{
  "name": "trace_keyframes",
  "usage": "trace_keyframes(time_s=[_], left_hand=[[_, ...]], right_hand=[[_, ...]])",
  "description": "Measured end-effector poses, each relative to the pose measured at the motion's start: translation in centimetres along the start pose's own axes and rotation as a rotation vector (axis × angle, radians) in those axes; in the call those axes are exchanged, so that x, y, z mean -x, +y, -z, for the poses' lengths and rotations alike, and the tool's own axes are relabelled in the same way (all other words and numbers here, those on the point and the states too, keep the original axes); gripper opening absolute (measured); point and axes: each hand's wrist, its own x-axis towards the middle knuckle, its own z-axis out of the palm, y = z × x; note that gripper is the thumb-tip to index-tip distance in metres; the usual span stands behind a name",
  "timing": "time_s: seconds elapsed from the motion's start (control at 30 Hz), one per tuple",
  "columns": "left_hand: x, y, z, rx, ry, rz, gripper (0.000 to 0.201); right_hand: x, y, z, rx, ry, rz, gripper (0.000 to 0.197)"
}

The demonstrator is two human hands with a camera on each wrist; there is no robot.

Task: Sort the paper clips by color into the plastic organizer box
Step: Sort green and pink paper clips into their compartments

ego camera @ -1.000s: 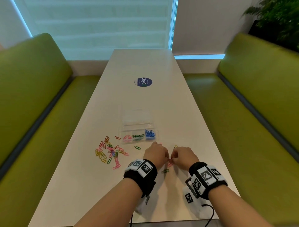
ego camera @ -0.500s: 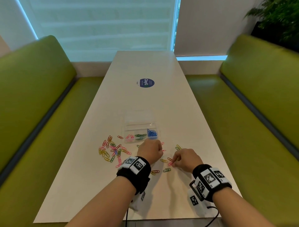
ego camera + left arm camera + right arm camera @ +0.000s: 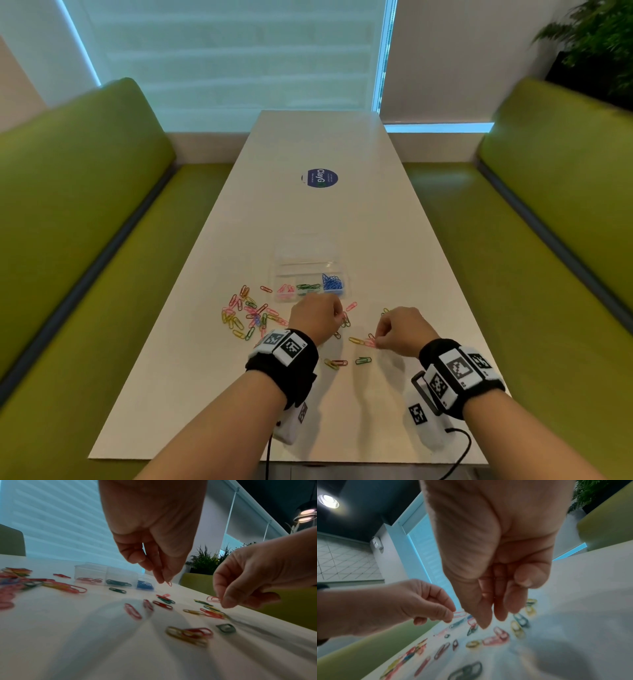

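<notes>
Motion blur smears the loose paper clips (image 3: 188, 633) nearest the wrist cameras, and the organizer box (image 3: 308, 270) is clear enough that its far compartments barely show against the table (image 3: 329, 212). It holds pink, green and blue clips in its three near cells. The left hand (image 3: 317, 318) pinches a pink clip (image 3: 169, 583) at its fingertips just in front of the box. The right hand (image 3: 400, 329) pinches another pink clip (image 3: 212, 598), low over the scattered ones

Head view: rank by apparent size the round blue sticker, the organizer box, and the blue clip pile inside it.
1. Organizer box, largest even though it is clear and faint.
2. Blue sticker, farther from the camera, so its true size may be understated.
3. Blue clip pile, filling one compartment.
</notes>
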Motion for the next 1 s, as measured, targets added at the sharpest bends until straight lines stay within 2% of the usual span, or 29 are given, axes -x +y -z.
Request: trace_keyframes(time_s=[0.17, 0.23, 0.33, 0.6, 1.0], left_hand=[[-1.2, -2.3, 2.5, 0.021, 0.134, 0.135, 0.022], [-1.8, -3.5, 3.5, 0.032, 0.19, 0.205, 0.022], [-2.6, -5.0, 4.5, 0.028, 0.182, 0.272, 0.024], [-3.3, -6.6, 3.9, 0.006, 0.101, 0.3, 0.029], [-1.4, -9.8, 5.7, 0.045, 0.216, 0.346, 0.026]], right_hand=[[-0.9, -1.5, 1.3, -0.062, 0.12, 0.023, 0.023], [-1.1, -2.3, 1.4, -0.072, 0.148, 0.037, 0.019], [-1.6, -3.5, 1.3, -0.081, 0.151, 0.058, 0.016], [-3.2, -5.6, 0.4, -0.074, 0.139, 0.068, 0.01], [-7.2, -11.5, -1.7, -0.113, 0.162, 0.108, 0.014]])
